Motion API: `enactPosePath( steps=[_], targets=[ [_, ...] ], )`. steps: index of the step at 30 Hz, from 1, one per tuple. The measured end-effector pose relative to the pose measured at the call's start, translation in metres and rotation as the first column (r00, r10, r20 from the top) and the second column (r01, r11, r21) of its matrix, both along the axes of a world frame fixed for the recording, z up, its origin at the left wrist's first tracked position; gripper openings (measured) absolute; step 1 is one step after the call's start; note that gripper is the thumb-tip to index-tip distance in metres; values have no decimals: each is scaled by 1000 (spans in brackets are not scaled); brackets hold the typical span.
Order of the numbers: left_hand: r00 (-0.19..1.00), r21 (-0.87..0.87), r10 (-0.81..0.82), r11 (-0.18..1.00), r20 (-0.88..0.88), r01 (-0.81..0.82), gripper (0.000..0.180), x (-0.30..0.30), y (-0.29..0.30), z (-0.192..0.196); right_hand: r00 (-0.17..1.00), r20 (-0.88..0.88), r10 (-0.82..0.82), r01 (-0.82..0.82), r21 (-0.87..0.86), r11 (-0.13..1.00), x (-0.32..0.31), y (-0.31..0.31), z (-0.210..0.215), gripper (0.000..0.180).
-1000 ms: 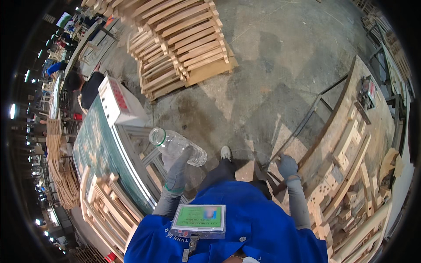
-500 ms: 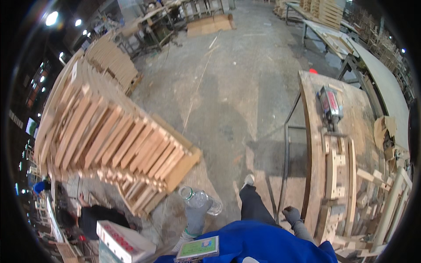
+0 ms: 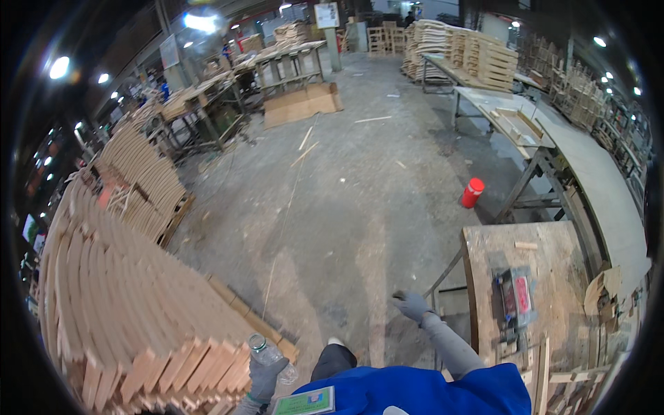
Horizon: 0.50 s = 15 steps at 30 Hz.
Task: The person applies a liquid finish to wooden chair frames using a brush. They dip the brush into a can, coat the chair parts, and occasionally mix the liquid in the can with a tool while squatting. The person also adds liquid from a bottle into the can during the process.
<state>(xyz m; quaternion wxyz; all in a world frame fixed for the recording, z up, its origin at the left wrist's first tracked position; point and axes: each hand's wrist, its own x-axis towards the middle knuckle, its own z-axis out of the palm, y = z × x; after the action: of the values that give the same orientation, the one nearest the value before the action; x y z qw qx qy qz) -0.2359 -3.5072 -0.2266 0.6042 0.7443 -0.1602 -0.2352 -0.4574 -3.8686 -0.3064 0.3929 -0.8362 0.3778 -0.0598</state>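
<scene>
My left hand (image 3: 263,379), in a grey glove, is wrapped round a clear plastic bottle (image 3: 257,343). The bottle tilts, its round end up beside the near end of a tall stack of curved wooden slats (image 3: 131,297). Out ahead over the concrete floor is my right hand (image 3: 413,306), also gloved in grey, left of a wooden workbench (image 3: 477,277). Its fingers are bunched together with something dark at their tips; whether that is a held thing or the fingertips I cannot make out.
A clamp-like metal tool with a red panel (image 3: 515,294) sits on the workbench. Beyond it a red canister (image 3: 473,192) stands on the floor. Long tables (image 3: 498,104) run along the right, and a second slat stack (image 3: 142,180) stands at left. Thin wood strips (image 3: 304,153) lie ahead.
The view has tipped up and I am farther forward along the aisle. My right hand has swung forward from beside the bench. My left hand still holds the bottle, now near the slat stack.
</scene>
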Motion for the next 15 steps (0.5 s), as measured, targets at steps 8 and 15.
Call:
enactPosePath(
  steps=[8,15],
  targets=[
    [996,-88,-72,994,-54,67,38,160,-267,10,987,-129,-91,100,70,993,165,-181,-23,43],
    [905,-360,-361,894,-225,267,24,275,-500,27,532,-840,107,89,181,980,55,-245,-113,36]
  ],
)
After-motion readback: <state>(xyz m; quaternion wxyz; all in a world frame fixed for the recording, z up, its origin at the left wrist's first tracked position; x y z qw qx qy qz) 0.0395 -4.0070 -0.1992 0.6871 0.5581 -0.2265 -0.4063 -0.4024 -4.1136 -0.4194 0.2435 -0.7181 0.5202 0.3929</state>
